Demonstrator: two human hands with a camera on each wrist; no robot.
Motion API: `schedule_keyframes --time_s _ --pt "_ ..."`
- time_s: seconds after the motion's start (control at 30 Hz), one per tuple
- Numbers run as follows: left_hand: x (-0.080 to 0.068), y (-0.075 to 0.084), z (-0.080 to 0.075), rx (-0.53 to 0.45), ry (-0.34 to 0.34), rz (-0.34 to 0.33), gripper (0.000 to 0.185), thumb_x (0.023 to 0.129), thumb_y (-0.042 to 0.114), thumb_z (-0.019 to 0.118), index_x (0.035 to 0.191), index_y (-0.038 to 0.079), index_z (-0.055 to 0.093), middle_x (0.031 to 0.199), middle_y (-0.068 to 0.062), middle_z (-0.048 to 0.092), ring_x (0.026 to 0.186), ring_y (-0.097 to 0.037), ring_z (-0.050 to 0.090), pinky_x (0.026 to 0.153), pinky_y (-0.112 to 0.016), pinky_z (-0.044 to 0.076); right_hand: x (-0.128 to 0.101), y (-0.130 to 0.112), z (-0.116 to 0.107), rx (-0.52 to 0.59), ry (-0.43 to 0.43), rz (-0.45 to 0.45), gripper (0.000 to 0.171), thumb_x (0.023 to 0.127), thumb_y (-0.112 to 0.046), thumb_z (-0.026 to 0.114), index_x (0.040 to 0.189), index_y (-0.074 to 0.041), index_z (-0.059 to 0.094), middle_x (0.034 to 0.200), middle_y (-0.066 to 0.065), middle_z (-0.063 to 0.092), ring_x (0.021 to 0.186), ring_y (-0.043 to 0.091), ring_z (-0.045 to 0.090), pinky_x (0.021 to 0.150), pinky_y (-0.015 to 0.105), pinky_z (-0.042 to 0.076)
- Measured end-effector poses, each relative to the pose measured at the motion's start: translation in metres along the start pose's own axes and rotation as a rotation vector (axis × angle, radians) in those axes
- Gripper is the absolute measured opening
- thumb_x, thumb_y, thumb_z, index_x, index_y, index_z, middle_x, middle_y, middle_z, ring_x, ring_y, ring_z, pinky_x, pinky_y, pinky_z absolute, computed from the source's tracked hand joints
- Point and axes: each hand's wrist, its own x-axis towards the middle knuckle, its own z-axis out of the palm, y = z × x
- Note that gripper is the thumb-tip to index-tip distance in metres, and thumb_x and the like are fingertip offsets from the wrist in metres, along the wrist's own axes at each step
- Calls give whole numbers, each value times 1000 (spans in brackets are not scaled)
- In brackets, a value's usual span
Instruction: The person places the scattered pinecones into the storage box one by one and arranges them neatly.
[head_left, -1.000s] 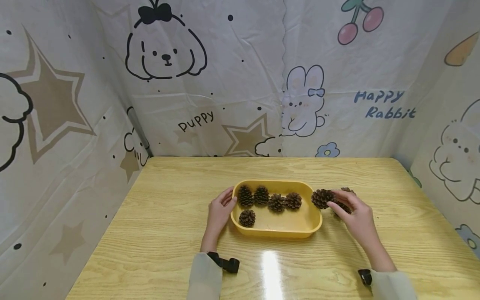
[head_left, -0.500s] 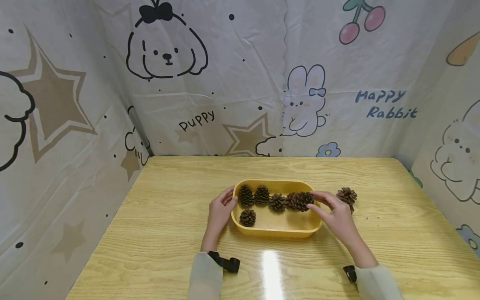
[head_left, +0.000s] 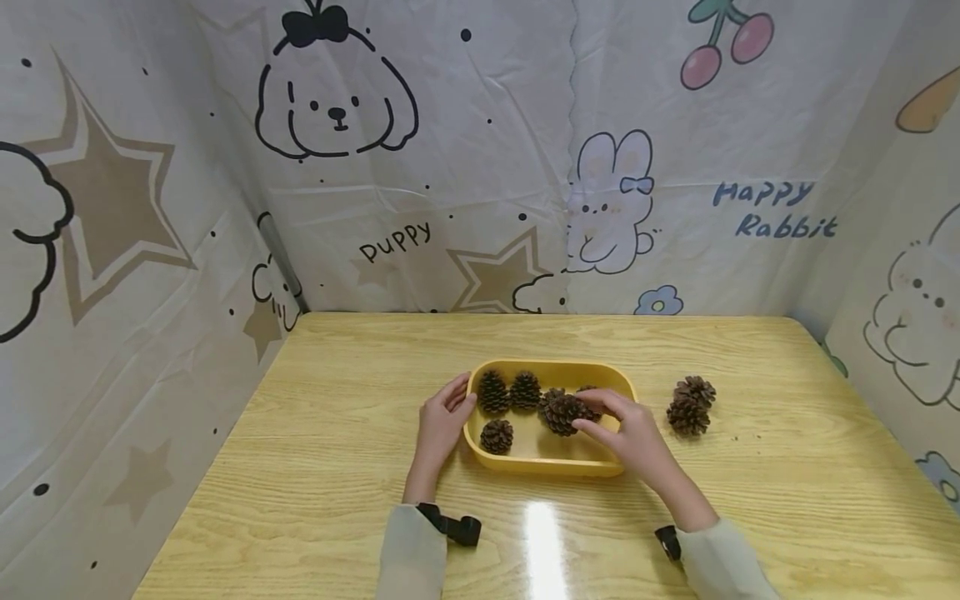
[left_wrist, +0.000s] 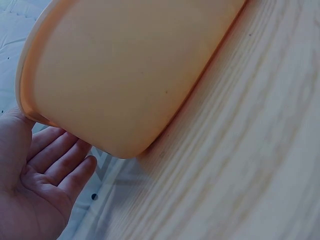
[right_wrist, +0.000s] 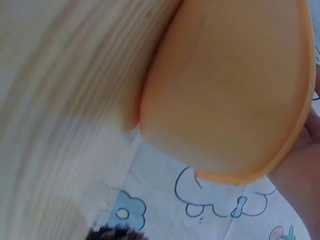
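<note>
A yellow oval-ended plastic tub [head_left: 555, 468] stands on the table with several brown pine cones [head_left: 497, 437] inside. My left hand [head_left: 441, 421] holds the tub's left end, thumb at the rim and fingers against the outer wall; in the left wrist view those fingers [left_wrist: 65, 162] are loosely bent below the rim. Over the tub, my right hand [head_left: 626, 429] pinches a pine cone [head_left: 562, 415] between thumb and fingers. It partly covers other cones in the row behind it. In the right wrist view the tub's side hides the fingertips and that cone.
Two loose pine cones [head_left: 688, 417] touch each other on the wooden table [head_left: 315, 467], right of the tub. A printed cloth [head_left: 420, 200] hangs behind the table and along both sides. Each wrist carries a black camera strap [head_left: 450, 527].
My right hand has carried the pine cone leftward, from beyond the tub's right end to over its middle. The loose cones on the right now show fully. My left hand stays put.
</note>
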Motion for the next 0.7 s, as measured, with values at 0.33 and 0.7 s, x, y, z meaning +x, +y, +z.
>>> schedule_keyframes --time_s 0.33,0.7 --pt "0 1 -1 0 -5 -2 44 95 7 62 137 -3 54 134 -25 60 125 -36 59 105 -36 53 9 -10 15 29 -166 42 40 82 -18 76 120 -6 67 117 12 71 103 30 69 90 44 61" --pt "0 1 0 7 -3 4 43 95 7 62 136 -3 55 133 -25 60 124 -36 59 105 -36 53 14 -16 21 77 -281 34 39 86 -20 73 121 -6 66 117 10 71 99 25 70 89 45 60"
